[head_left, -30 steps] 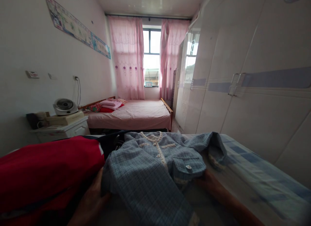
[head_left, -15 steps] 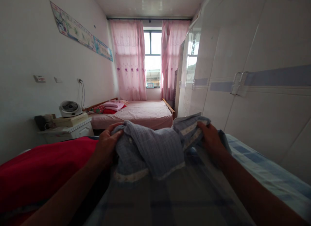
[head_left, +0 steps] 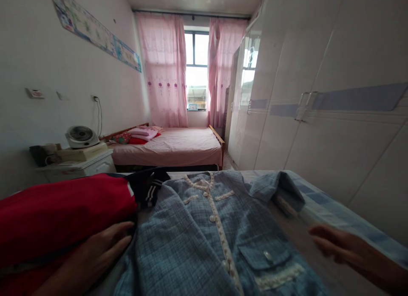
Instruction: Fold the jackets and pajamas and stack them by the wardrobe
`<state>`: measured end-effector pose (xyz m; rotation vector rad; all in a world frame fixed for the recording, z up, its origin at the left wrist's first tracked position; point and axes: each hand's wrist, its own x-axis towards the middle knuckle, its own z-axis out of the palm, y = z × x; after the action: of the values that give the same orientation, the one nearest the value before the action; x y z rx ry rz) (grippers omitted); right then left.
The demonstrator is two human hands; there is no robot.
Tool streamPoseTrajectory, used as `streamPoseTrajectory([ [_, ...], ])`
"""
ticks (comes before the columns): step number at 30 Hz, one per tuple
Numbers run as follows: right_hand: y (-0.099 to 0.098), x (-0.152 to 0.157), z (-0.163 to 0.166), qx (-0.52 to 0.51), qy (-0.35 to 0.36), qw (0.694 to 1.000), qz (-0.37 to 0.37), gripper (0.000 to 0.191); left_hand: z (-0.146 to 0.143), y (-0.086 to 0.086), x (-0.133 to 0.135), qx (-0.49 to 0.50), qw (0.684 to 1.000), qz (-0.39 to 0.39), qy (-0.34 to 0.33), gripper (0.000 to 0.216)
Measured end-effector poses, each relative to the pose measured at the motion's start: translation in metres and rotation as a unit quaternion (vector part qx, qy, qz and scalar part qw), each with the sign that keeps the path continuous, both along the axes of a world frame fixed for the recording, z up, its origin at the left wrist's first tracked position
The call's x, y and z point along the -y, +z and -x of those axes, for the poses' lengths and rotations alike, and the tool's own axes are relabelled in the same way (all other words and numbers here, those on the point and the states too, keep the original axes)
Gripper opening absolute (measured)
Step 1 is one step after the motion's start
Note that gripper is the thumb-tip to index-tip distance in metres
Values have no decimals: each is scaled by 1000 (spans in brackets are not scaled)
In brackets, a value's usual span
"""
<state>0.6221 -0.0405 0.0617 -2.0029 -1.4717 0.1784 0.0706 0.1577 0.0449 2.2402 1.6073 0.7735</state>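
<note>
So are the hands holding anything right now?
Nothing is held. The left hand lies flat at the edge of the blue jacket, beside the red cloth; the right hand hovers open.

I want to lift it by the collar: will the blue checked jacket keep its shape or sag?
The blue checked jacket would probably sag: its sleeve already lies crumpled. Likely light, being thin woven cloth. Unlikely to slide; it lies flat on the bed sheet.
</note>
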Motion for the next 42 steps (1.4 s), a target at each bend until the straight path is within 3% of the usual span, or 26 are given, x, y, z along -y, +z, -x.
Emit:
streamPoseTrajectory([
  [3, 15, -55, 6, 17, 7, 999, 28, 33, -47, 12, -32, -52, 997, 34, -55, 53],
  [7, 20, -136, 25, 156, 18, 987, -42, 38, -97, 7, -80, -127, 990, 65, -13, 67],
  [11, -1, -192, 27, 191, 10, 981, -7, 47, -112, -6, -108, -152, 985, 81, 31, 75],
  [15, -27, -211, 19, 199, -13, 977, 78, 47, -112, -15, -109, -166, 984, 64, 23, 66],
  [20, -30, -187, 40, 226, -24, 973, 46, 44, -100, -14, -75, -157, 987, 24, -6, 54],
  [22, -20, -162, 65, 221, 16, 975, 22, 41, -88, -11, -47, -143, 989, -17, -32, 51],
  [24, -8, -129, 97, 166, 102, 980, 34, 33, -74, -11, -13, -120, 988, -68, -72, 47],
  [27, 1, -72, 146, 43, 248, 954, 165, 36, -52, -26, 35, -110, 982, -102, -112, 43],
  [28, 1, -55, 160, 22, 266, 941, 208, 37, -45, -34, 47, -119, 981, -103, -116, 43],
  [31, -3, -17, 185, 29, 236, 930, 280, 33, -26, -54, 64, -159, 974, -102, -127, 44],
  [33, -6, -2, 191, 41, 227, 930, 285, 27, -20, -56, 66, -175, 970, -108, -127, 43],
  [37, 0, 4, 190, 8, 280, 930, 239, 19, -31, -30, 83, -150, 968, -160, -122, 37],
  [42, 41, -19, 187, 81, 245, 943, 212, 28, -65, 3, 133, -118, 938, -153, -289, 20],
])
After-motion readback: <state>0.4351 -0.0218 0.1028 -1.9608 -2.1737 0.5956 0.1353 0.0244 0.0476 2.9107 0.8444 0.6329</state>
